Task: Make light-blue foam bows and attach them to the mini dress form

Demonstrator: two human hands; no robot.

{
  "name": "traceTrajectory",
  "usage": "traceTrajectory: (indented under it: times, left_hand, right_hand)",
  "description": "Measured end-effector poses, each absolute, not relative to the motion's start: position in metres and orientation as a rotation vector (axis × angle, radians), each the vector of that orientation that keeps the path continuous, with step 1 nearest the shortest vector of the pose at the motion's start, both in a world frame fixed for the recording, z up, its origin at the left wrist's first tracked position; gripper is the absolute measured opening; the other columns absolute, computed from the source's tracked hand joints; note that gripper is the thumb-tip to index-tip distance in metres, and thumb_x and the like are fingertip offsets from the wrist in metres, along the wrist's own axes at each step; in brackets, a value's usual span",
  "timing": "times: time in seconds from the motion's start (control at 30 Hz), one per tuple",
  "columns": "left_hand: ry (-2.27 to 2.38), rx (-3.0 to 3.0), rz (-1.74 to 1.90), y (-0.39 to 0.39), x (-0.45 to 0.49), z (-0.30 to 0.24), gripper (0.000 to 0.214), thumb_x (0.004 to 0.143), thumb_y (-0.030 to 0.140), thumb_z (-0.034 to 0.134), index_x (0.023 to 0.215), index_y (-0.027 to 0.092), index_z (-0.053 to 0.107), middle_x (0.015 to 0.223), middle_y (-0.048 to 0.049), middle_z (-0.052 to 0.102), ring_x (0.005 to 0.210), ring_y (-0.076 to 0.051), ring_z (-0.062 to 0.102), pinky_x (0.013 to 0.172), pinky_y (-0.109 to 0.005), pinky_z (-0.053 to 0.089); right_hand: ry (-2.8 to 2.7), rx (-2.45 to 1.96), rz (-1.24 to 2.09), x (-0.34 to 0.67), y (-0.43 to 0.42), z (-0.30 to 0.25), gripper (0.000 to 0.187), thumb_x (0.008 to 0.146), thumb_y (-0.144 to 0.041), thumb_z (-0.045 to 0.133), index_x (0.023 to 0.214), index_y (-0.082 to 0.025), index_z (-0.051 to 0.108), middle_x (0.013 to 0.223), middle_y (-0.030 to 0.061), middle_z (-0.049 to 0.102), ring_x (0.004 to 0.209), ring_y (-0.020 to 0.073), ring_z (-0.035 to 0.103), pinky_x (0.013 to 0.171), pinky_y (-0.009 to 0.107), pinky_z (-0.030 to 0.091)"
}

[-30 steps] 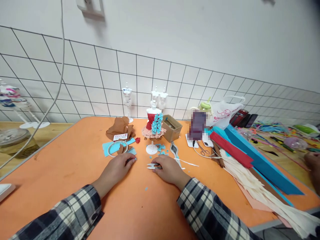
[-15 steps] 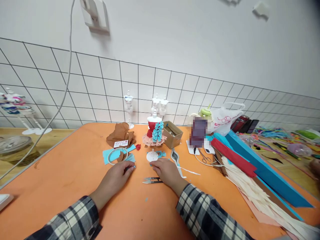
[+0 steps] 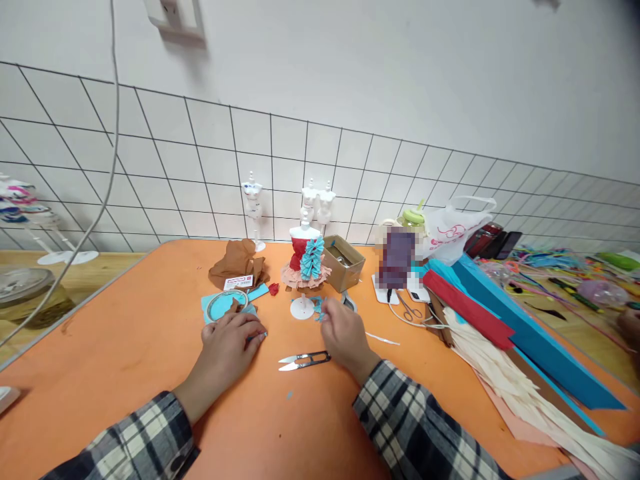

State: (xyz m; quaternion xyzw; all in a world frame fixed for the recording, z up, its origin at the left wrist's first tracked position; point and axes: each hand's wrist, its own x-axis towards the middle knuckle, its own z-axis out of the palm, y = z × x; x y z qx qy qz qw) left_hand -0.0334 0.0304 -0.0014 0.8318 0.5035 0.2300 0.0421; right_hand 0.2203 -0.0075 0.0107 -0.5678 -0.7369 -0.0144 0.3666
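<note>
Below the frame's centre, snips point(image 3: 302, 364) lie between the curled left hand point(image 3: 227, 348) and the bunched right hand point(image 3: 345, 335) (whether either holds anything, I cannot tell). Beyond, mid-frame, stands a small dressed mannequin point(image 3: 301, 253).

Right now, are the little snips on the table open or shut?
Open: the snips lie on the orange table with their two blade tips apart, beside the right hand.
</note>
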Motion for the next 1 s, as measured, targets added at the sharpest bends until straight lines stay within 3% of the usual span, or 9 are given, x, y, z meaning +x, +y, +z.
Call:
traceTrajectory:
  times: [0.1, 0.17, 0.27, 0.37, 0.5, 0.6, 0.8, 1.0]
  left_hand:
    - [1.437, 2.495, 0.871, 0.035, -0.033, -0.006, 0.025, 0.086, 0.039, 0.052, 0.085, 0.026, 0.074, 0.104, -0.0066, 0.069, 0.104, -0.029, 0.057, 0.085, -0.042, 0.039]
    - [1.343, 2.402, 0.97, 0.037, -0.031, -0.007, 0.029, 0.086, 0.042, 0.051, 0.087, 0.024, 0.074, 0.098, -0.0074, 0.071, 0.099, -0.027, 0.06, 0.086, -0.04, 0.043]
    - [1.27, 2.206, 0.985, 0.034, -0.028, -0.004, 0.034, 0.085, 0.047, 0.051, 0.092, 0.022, 0.074, 0.094, -0.0067, 0.074, 0.092, -0.025, 0.065, 0.084, -0.036, 0.048]
    - [1.236, 2.065, 0.929, 0.028, -0.027, 0.0, 0.036, 0.084, 0.049, 0.052, 0.095, 0.023, 0.074, 0.099, -0.0058, 0.074, 0.093, -0.025, 0.067, 0.083, -0.034, 0.051]
    - [1.259, 1.872, 0.936, 0.024, -0.027, 0.001, 0.042, 0.08, 0.051, 0.059, 0.108, 0.021, 0.07, 0.098, -0.0067, 0.075, 0.092, -0.026, 0.069, 0.083, -0.035, 0.052]
    - [1.19, 1.752, 0.954, 0.024, -0.025, -0.002, 0.047, 0.078, 0.049, 0.062, 0.114, 0.018, 0.062, 0.085, -0.0061, 0.075, 0.088, -0.025, 0.07, 0.083, -0.035, 0.053]
    - [1.047, 1.713, 0.982, 0.021, -0.019, -0.003, 0.034, 0.078, 0.045, 0.066, 0.098, 0.019, 0.056, 0.076, -0.0037, 0.072, 0.079, -0.022, 0.069, 0.078, -0.035, 0.052]
    - [0.955, 1.718, 0.893, 0.013, -0.018, -0.001, 0.036, 0.082, 0.04, 0.064, 0.109, 0.02, 0.052, 0.075, -0.0018, 0.069, 0.079, -0.021, 0.069, 0.078, -0.034, 0.051]
  right_hand:
    - [-1.648, -1.503, -0.068, 0.24, 0.005, 0.03, 0.024, 0.094, -0.021, 0.028, 0.092, -0.019, 0.052, 0.07, 0.0005, 0.057, 0.064, 0.0158, 0.053, 0.061, 0.026, 0.033]
    - [-1.558, -1.603, -0.157, 0.252, 0.023, 0.045, 0.028, 0.097, -0.025, 0.025, 0.094, -0.019, 0.053, 0.075, 0.0022, 0.06, 0.066, 0.0164, 0.053, 0.059, 0.026, 0.031]
    - [-1.536, -1.848, -0.278, 0.267, 0.055, 0.065, 0.029, 0.099, -0.034, 0.031, 0.096, -0.02, 0.056, 0.077, 0.0036, 0.063, 0.066, 0.0175, 0.055, 0.057, 0.027, 0.028]
    - [-1.585, -1.993, -0.246, 0.277, 0.072, 0.072, 0.018, 0.093, -0.031, 0.048, 0.105, -0.022, 0.058, 0.084, 0.0049, 0.067, 0.075, 0.0193, 0.06, 0.059, 0.027, 0.032]
    - [-1.47, -1.829, -0.198, 0.276, 0.056, 0.051, 0.028, 0.093, -0.027, 0.045, 0.118, -0.023, 0.056, 0.096, 0.0053, 0.069, 0.085, 0.0198, 0.063, 0.065, 0.027, 0.039]
    - [-1.384, -1.595, -0.218, 0.26, 0.026, 0.026, 0.029, 0.094, -0.031, 0.04, 0.113, -0.018, 0.057, 0.087, 0.0052, 0.067, 0.082, 0.0196, 0.062, 0.071, 0.029, 0.043]
    - [-1.827, -1.222, 0.199, 0.205, -0.02, 0.016, 0.022, 0.091, -0.025, 0.048, 0.102, -0.02, 0.067, 0.086, 0.0036, 0.067, 0.08, 0.0154, 0.061, 0.075, 0.026, 0.044]
    - [-1.79, -1.176, 0.579, 0.182, -0.026, 0.014, 0.023, 0.091, -0.028, 0.052, 0.104, -0.023, 0.07, 0.091, 0.0026, 0.072, 0.082, 0.0146, 0.063, 0.074, 0.025, 0.047]
